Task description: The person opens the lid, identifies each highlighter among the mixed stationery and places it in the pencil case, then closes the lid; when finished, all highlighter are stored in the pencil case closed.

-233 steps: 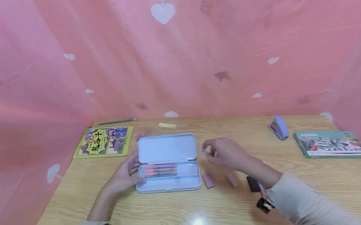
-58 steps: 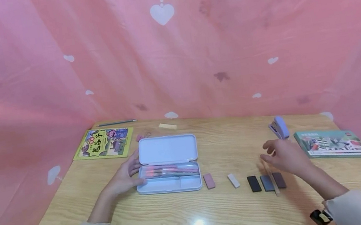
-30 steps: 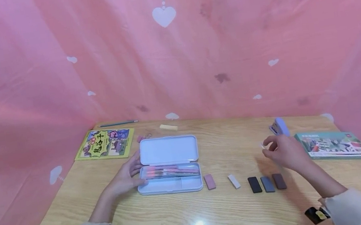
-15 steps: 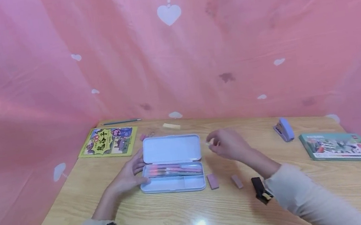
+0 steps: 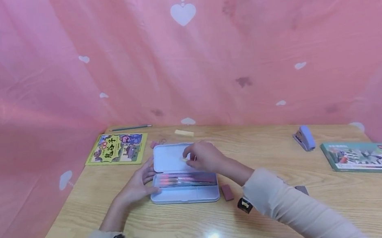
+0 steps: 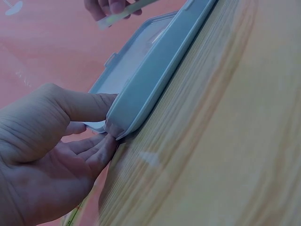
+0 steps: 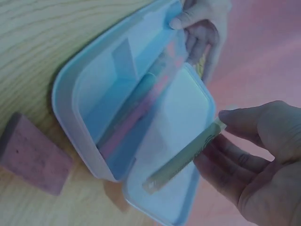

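Note:
A light blue pencil case (image 5: 174, 195) lies with its lid raised on the wooden table. My left hand (image 5: 136, 187) grips its left end, thumb on the rim and fingers around the outside, as the left wrist view shows. Several pinkish and greenish pens (image 5: 181, 181) lie in the long rear compartment; the front compartments hold nothing visible. Over the lid, my right hand (image 5: 205, 157) pinches a slim pale yellow-green pen (image 7: 186, 157) by one end, its other end pointing away from the fingers. A reddish-pink eraser (image 5: 226, 192) sits just right of the case.
A yellow comic book (image 5: 117, 148) and a pencil (image 5: 131, 127) lie at back left. Behind the case are a pale yellow stick (image 5: 184, 132) and a small pink object (image 5: 153, 144). A purple stapler (image 5: 304, 138) and green box (image 5: 363, 157) stand right. My right sleeve partly covers a dark block (image 5: 301, 189).
After placing pens in the case, my right hand went to the blocks at right, picked up the pale pen and carried it left over the lid. My left hand keeps its grip.

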`<control>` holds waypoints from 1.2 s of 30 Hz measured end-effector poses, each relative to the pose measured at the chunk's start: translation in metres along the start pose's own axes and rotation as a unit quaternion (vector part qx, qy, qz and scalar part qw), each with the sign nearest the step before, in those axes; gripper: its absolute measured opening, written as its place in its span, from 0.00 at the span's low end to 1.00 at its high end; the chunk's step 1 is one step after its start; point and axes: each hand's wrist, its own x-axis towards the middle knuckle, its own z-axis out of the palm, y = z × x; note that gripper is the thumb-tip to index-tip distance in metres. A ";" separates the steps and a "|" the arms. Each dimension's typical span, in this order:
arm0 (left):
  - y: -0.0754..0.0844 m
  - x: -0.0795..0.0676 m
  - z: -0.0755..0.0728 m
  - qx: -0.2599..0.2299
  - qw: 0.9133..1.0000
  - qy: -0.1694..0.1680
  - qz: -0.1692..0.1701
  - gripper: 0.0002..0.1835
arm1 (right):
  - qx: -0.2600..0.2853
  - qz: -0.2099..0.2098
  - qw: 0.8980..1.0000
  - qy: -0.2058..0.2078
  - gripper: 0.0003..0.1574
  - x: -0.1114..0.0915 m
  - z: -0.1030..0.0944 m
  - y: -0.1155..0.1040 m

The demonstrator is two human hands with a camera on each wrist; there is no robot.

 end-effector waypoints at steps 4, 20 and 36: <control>0.005 -0.001 0.000 -0.001 1.000 -0.005 -0.006 0.59 | 0.016 -0.016 1.000 -0.016 0.12 0.002 0.010 0.000; 0.028 -0.010 0.000 -0.007 1.000 -0.015 0.004 0.57 | -0.034 0.007 0.998 -0.060 0.14 -0.009 0.039 0.006; 0.000 -0.001 -0.002 -0.007 1.000 -0.004 0.011 0.63 | -0.044 0.084 0.991 0.093 0.13 -0.023 0.009 0.030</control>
